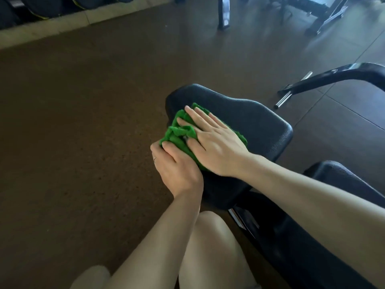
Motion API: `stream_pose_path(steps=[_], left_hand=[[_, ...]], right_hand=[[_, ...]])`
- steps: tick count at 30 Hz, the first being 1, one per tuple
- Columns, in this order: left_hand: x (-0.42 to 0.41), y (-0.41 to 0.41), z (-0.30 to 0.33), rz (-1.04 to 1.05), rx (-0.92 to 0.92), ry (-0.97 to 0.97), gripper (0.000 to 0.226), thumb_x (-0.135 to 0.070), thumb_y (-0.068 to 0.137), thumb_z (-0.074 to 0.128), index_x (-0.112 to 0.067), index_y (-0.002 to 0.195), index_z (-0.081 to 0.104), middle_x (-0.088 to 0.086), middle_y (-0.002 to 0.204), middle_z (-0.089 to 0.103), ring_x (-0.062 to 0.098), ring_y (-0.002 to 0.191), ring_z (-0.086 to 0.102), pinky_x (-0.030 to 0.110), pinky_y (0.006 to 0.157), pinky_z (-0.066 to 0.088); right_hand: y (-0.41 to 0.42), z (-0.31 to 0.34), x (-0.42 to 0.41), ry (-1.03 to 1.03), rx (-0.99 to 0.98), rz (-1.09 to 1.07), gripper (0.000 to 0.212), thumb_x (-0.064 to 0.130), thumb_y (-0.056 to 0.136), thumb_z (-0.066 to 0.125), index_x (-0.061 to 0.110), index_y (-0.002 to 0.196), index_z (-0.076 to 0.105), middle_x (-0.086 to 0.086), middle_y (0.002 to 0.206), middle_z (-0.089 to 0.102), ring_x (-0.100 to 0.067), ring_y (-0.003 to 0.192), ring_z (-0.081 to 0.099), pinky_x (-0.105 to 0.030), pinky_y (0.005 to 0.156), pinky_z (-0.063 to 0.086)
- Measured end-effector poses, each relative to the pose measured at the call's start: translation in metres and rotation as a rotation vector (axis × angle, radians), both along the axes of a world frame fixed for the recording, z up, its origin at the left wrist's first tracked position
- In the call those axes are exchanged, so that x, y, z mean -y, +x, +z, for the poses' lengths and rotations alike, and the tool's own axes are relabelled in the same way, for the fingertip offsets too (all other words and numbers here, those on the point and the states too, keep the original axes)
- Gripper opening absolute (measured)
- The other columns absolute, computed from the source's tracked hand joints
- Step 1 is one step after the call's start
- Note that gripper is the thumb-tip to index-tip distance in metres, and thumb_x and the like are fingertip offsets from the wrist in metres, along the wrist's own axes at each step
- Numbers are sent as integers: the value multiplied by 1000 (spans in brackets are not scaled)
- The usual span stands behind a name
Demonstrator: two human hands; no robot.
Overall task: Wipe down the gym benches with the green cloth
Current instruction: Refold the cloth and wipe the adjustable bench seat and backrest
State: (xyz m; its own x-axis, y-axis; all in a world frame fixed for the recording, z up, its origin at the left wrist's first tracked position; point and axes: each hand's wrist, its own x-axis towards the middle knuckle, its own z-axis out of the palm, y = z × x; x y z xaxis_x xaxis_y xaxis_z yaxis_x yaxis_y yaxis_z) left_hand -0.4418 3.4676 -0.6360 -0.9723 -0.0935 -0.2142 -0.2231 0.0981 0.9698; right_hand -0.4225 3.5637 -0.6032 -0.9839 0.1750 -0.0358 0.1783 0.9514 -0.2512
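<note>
Big brown gym floor fills everything from nine o'clock round to twelve, with another machine's frame up at one o'clock. Centre stage, the black bench seat pad, and a second black pad trailing off towards four o'clock. A chrome-tipped bar lies on the floor at two o'clock. Now the hands: right hand is flat on top, fingers straight and spread wide, pressing the green cloth onto the pad's near-left edge. Left hand, at seven o'clock of the cloth, has fingers curled round its bunched lower edge. My read: wiping is under way on this seat pad; the second pad and any other benches look yet to do.
</note>
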Motion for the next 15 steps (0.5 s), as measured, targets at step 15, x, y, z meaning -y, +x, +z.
stream_pose_path(steps=[15], left_hand=[[-1, -3, 0, -38, 42, -70, 30, -40, 107, 26, -40, 93, 53, -10, 102, 59, 16, 95, 61, 45, 89, 54]], right_hand=[[-97, 7, -69, -37, -3, -456, 52, 45, 104, 21, 25, 135, 57, -8, 136, 58, -30, 129, 53, -41, 103, 37]])
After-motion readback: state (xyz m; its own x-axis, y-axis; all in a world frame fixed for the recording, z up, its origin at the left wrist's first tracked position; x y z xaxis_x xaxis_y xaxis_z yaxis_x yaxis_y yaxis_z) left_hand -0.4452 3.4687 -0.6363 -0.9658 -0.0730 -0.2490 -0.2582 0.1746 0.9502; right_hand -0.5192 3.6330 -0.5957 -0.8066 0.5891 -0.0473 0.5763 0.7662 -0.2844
